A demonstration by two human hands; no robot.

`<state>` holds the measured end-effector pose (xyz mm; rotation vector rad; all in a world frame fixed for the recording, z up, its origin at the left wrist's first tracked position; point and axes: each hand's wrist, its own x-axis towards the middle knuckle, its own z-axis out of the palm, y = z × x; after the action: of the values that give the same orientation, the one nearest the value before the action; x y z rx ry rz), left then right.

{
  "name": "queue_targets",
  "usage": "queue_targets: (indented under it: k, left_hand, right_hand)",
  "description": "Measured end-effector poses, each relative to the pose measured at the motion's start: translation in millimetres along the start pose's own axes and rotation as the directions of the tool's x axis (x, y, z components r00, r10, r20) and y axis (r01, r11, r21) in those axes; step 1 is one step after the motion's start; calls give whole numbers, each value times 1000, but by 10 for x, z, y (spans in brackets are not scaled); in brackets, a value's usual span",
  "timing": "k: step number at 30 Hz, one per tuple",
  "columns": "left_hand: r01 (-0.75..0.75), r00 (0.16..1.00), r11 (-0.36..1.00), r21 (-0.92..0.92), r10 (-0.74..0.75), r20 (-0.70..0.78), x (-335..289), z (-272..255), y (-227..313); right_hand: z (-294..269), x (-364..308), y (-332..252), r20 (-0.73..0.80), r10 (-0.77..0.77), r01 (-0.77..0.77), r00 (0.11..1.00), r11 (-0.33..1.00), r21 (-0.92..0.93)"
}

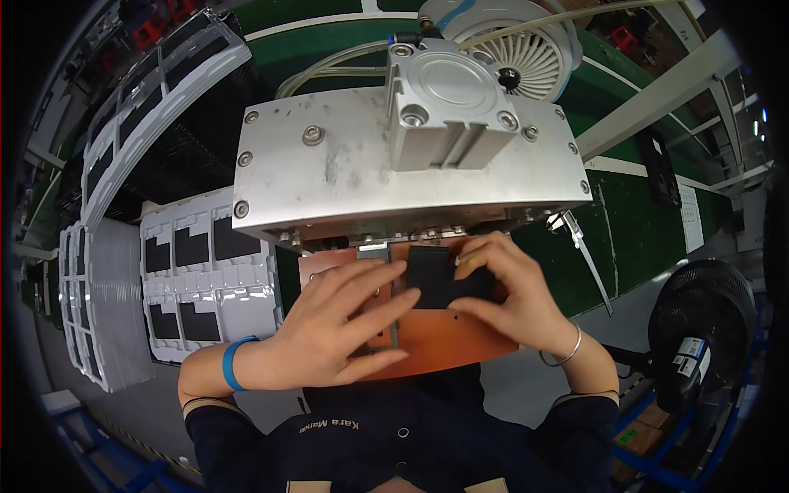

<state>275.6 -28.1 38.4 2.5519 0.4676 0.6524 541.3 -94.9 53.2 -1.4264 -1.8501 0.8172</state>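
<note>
A flat, dark L-shaped sheet (429, 283) lies on an orange plate (448, 337) below the front of a metal press (345, 181). My left hand (329, 324) is spread with its fingers apart, and its fingertips reach the sheet's left edge. From the right, my right hand (522, 300) bends over the sheet. Its thumb and curled fingers rest on or just above the sheet, with a gap between them. One of its fingertips looks yellowish, as if covered. Part of the sheet's right side is hidden under that hand.
On the left stand white trays (212, 283) with black sheets in their pockets, and a tall tray stack (123, 296). A caliper (585, 251) lies on the green bench to the right. A black fan (699, 329) stands at the lower right, and a round white fan (526, 62) is behind the press.
</note>
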Motion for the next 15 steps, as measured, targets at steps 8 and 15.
queue_targets:
  k: [8,15]
  left_hand:
    - [501,854,573,-649,-451,261,239,43,118]
    - [538,825,380,-753,-422,376,181,29,245]
  right_hand:
    - [14,-111,-67,126,270,-281,954,676,681]
    - [-64,70,-210,236,333,-406,913,689,600]
